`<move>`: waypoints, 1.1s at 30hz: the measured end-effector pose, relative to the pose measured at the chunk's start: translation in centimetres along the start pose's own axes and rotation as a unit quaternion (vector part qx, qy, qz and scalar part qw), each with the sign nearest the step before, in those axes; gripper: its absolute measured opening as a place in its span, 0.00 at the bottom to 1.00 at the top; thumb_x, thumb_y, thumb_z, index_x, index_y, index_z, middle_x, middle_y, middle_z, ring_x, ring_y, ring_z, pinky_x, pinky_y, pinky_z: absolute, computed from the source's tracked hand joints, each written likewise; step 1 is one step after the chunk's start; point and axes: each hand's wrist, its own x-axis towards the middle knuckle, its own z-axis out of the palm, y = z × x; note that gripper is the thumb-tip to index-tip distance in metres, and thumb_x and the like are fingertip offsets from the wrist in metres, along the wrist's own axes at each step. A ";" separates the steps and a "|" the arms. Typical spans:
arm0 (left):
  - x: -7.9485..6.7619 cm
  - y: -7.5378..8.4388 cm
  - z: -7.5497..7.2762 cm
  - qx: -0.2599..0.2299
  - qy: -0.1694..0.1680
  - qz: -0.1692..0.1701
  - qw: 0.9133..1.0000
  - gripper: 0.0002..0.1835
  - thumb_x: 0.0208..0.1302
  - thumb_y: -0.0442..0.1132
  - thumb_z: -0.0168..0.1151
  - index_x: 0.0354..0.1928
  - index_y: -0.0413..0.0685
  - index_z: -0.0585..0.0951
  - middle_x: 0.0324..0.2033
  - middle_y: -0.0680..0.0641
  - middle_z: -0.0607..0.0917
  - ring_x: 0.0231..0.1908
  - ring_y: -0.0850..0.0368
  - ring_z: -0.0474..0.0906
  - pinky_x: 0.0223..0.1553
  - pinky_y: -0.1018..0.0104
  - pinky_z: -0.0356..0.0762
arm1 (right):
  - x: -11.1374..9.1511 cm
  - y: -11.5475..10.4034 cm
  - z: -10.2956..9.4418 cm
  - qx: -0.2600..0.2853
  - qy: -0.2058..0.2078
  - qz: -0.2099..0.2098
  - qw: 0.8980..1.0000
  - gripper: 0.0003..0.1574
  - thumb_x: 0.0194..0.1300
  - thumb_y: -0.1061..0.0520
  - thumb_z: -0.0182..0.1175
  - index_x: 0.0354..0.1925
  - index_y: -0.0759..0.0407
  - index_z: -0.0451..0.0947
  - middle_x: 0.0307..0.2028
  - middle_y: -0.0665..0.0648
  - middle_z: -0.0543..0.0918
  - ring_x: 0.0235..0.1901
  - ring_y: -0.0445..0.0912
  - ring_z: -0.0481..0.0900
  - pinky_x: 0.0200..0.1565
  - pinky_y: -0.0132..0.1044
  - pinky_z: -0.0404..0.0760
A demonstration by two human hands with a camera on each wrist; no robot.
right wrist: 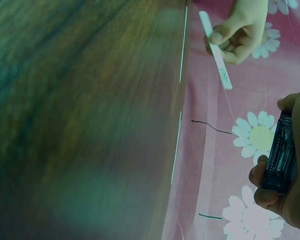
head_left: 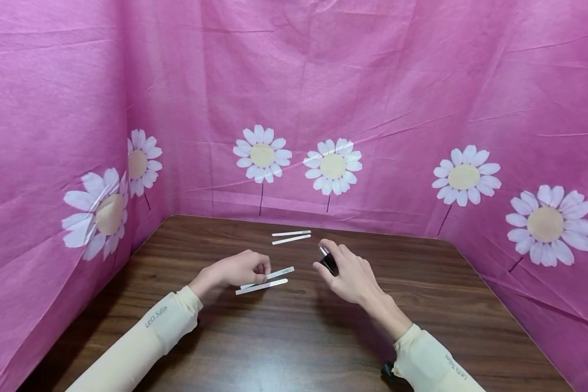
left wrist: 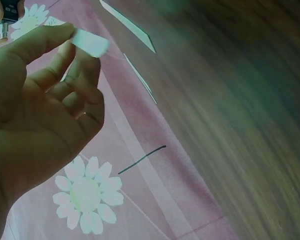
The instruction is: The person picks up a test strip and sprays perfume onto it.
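Note:
Between thumb and fingers, my left hand (head_left: 245, 268) pinches a white paper test strip (head_left: 284, 272) with small print near one end. The right wrist view shows this strip (right wrist: 219, 55) raised off the table. Just below it in the head view, a second white strip (head_left: 262, 287) lies on the table. My right hand (head_left: 355, 275) grips a small dark spray bottle (head_left: 329, 262) with a silver top, to the right of the held strip and apart from it. Fingers wrap the bottle (right wrist: 280, 155) in the right wrist view.
Farther back on the brown wooden table (head_left: 274, 348) lie two more white strips, an upper one (head_left: 289, 233) and a lower one (head_left: 292, 239). A pink cloth (head_left: 304, 71) printed with daisies surrounds the table at the back and sides.

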 end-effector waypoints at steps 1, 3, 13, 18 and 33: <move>0.0 0.1 -0.1 -0.012 0.003 -0.002 1.000 0.00 0.66 0.34 0.64 0.37 0.46 0.82 0.27 0.58 0.82 0.29 0.65 0.76 0.33 0.66 0.76 | 0.0 0.0 0.0 0.001 0.002 -0.003 1.000 0.33 0.70 0.32 0.58 0.67 0.39 0.67 0.36 0.49 0.76 0.21 0.45 0.71 0.23 0.42 0.71; -0.1 0.4 -0.1 -0.034 0.010 -0.006 0.999 0.01 0.68 0.35 0.64 0.39 0.45 0.82 0.29 0.57 0.84 0.31 0.64 0.78 0.35 0.64 0.77 | 0.0 -0.1 0.0 0.005 0.009 -0.010 1.000 0.33 0.70 0.33 0.58 0.67 0.40 0.68 0.36 0.49 0.75 0.21 0.45 0.71 0.23 0.42 0.71; 0.1 1.8 -0.8 -0.067 0.079 0.008 0.995 0.03 0.71 0.38 0.63 0.43 0.49 0.83 0.28 0.52 0.84 0.27 0.61 0.78 0.30 0.64 0.76 | 0.2 -1.2 -1.0 0.041 0.071 -0.060 0.995 0.31 0.68 0.36 0.61 0.65 0.41 0.71 0.38 0.45 0.76 0.24 0.42 0.71 0.23 0.40 0.70; 0.4 2.4 -1.0 -0.079 0.103 0.020 0.991 0.04 0.71 0.39 0.64 0.44 0.49 0.83 0.26 0.52 0.83 0.24 0.62 0.76 0.27 0.65 0.74 | 0.0 -1.9 -1.2 0.046 0.076 -0.072 0.993 0.31 0.67 0.37 0.62 0.65 0.42 0.71 0.38 0.45 0.76 0.23 0.42 0.71 0.23 0.40 0.71; 0.0 4.6 -1.4 -0.075 0.130 0.038 0.988 0.05 0.72 0.42 0.63 0.46 0.55 0.84 0.24 0.58 0.79 0.24 0.63 0.72 0.29 0.65 0.72 | -0.3 -2.2 -0.4 0.034 0.083 -0.092 0.992 0.31 0.65 0.40 0.64 0.63 0.45 0.72 0.35 0.47 0.74 0.19 0.40 0.67 0.20 0.36 0.68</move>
